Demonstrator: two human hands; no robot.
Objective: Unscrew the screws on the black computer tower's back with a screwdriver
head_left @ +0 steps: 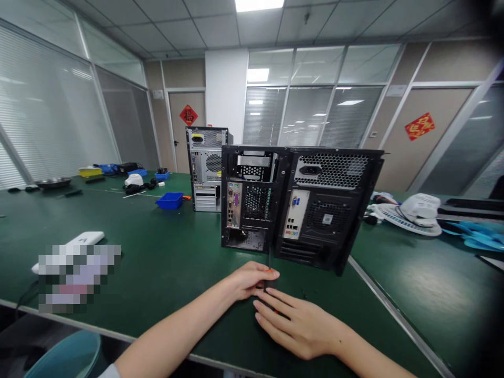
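Black screwdriver (270, 284) pointed forward toward the computer cases (276, 210), my left hand (252, 278) pinching it; right hand (300, 323) covered it, grip unclear.

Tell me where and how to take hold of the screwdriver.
Grip the screwdriver by its thick dark handle, probably best from the near side with the hands closed around it: that end lies toward the person, while the slim shaft points away, toward the black computer cases.
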